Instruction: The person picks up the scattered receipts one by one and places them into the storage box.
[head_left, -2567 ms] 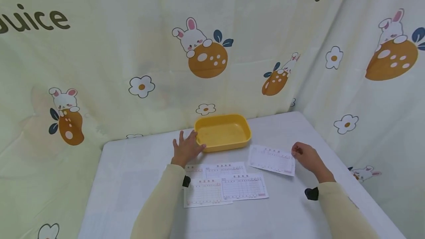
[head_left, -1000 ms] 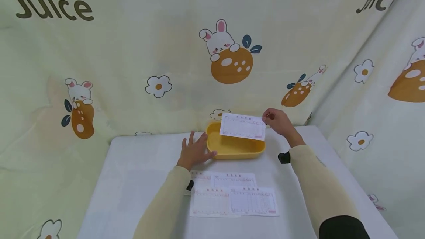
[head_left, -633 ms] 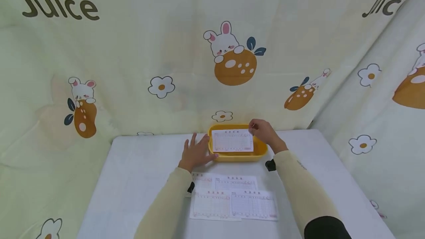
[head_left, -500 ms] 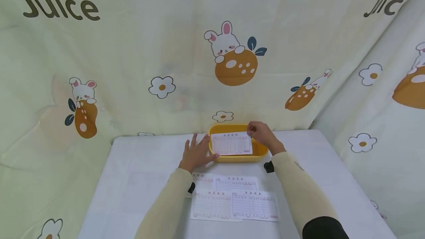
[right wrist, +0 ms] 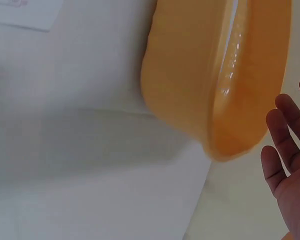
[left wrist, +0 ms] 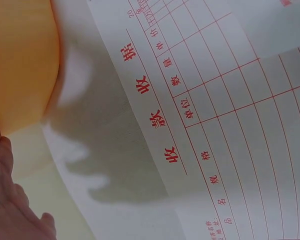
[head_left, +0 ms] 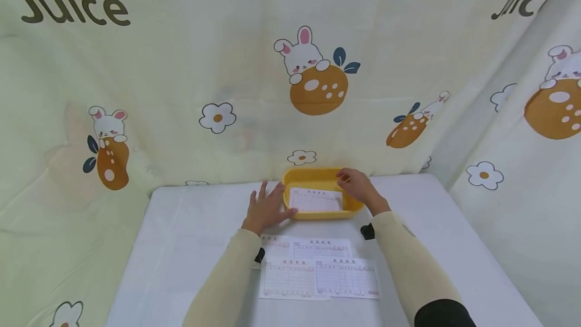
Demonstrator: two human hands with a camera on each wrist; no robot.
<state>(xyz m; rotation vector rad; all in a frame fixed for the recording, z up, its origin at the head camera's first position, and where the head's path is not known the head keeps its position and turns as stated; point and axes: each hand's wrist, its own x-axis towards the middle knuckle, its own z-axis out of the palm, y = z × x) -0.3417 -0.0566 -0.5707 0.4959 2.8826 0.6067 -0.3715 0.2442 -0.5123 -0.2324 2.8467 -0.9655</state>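
A yellow plastic tray [head_left: 313, 178] stands at the back of the table, with a printed receipt slip [head_left: 316, 200] lying inside it. My left hand [head_left: 267, 211] rests spread at the tray's left end, its thumb at the front rim. Over the right part of the tray is my right hand [head_left: 358, 188], holding nothing; in the right wrist view its fingers [right wrist: 285, 135] are loosely bent beside the rim. In front of the tray lie several more receipt slips, among them a red-lined one [head_left: 288, 279] and a purple-lined one [head_left: 347, 279], partly overlapping.
A white cloth covers the table [head_left: 190, 246]. Right behind the tray hangs a pale printed curtain [head_left: 254, 64] with rabbits and flowers, which also runs along the right side.
My right hand lifted a receipt slip from the table's right side, carried it left over the tray and let go; the slip now lies inside. My left hand stayed at the tray's left end.
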